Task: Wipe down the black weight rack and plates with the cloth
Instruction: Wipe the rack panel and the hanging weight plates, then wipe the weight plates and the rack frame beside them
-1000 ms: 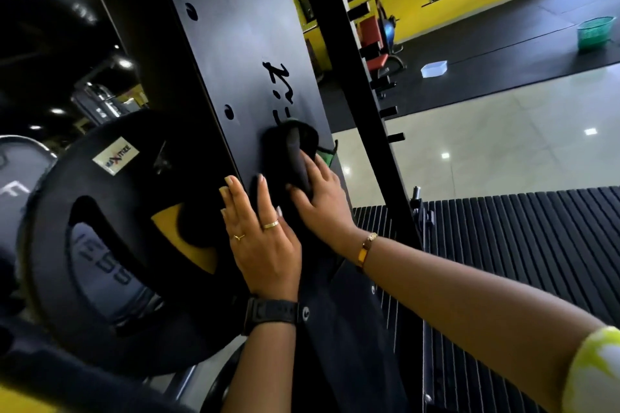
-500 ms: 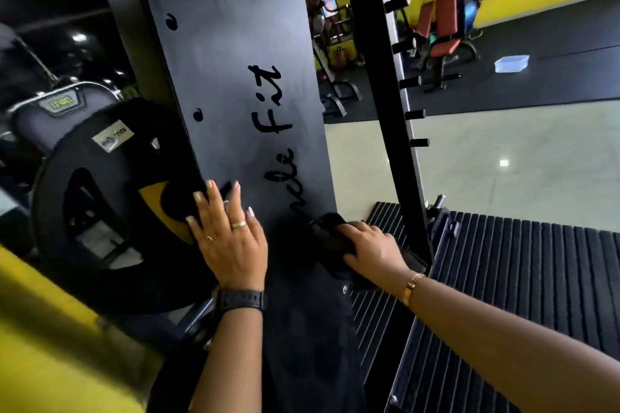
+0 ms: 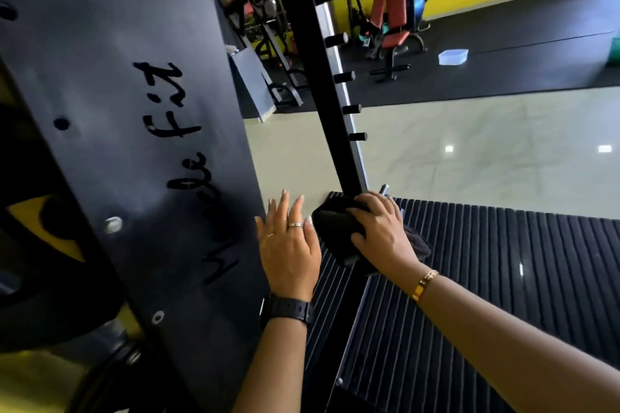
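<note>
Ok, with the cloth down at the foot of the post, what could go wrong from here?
1. The right hand grips the cloth at the base of the upright post, under a row of pegs; wiping upward could knock knuckles on them.
2. The left hand lies open at the edge of the black panel; bare skin may smear it.

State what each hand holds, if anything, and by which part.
The right hand grips the black cloth across its bunched middle, one end trailing loose. The left hand holds nothing; its straight fingers lie at the edge of the black panel.
</note>
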`<state>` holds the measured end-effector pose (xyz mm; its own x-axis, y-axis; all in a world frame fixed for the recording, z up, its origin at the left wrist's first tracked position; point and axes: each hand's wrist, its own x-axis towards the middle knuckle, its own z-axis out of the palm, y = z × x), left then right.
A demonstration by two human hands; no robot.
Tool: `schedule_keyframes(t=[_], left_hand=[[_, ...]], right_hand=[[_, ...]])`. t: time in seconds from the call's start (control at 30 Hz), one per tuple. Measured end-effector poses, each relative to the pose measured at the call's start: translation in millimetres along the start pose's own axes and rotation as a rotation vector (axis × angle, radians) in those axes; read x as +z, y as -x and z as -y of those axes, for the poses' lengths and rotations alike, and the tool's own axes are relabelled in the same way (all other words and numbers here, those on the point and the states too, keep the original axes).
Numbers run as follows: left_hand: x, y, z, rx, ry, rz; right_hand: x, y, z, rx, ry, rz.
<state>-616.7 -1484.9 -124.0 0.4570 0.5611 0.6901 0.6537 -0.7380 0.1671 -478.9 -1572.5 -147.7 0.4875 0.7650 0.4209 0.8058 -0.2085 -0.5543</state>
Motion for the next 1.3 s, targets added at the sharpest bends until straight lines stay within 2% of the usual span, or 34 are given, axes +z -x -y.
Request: schedule_keyframes(t=[0.17, 0.33, 0.57, 0.77, 0.93, 1.13, 1.2, 1.3], left_hand=[[29.8, -13.4, -33.8, 0.091, 0.079, 0.066], [58.3, -30.7, -70.5, 0.238, 0.214, 0.14], [91.7, -57.7, -112.4, 0.405, 0.391, 0.252], [108.8, -52.6, -147.0, 0.493, 0.639, 0.33], [105.8, -23.4, -186.9, 0.601, 0.771, 0.468], [80.7, 20.8, -232.1, 0.745, 0.915, 0.517], [71.6, 35.1, -245.3, 0.78, 0.952, 0.57], [59.7, 56.3, -263.1, 0.842, 1.011, 0.547]], right_hand=[[-24.0, -0.1, -25.2, 0.052, 0.014, -0.038], [-47.0, 3.0, -45.1, 0.195, 0.035, -0.085], [-72.9, 12.7, -62.7, 0.341, 0.247, -0.223], [-93.3, 41.4, -71.2, 0.476, 0.394, -0.342], [-108.1, 93.5, -68.9, 0.627, 0.554, -0.427], [-127.3, 156.6, -57.2, 0.711, 0.861, -0.515], [-134.7, 175.9, -50.7, 0.743, 0.932, -0.53], [-144.7, 204.0, -46.2, 0.812, 0.978, -0.557]])
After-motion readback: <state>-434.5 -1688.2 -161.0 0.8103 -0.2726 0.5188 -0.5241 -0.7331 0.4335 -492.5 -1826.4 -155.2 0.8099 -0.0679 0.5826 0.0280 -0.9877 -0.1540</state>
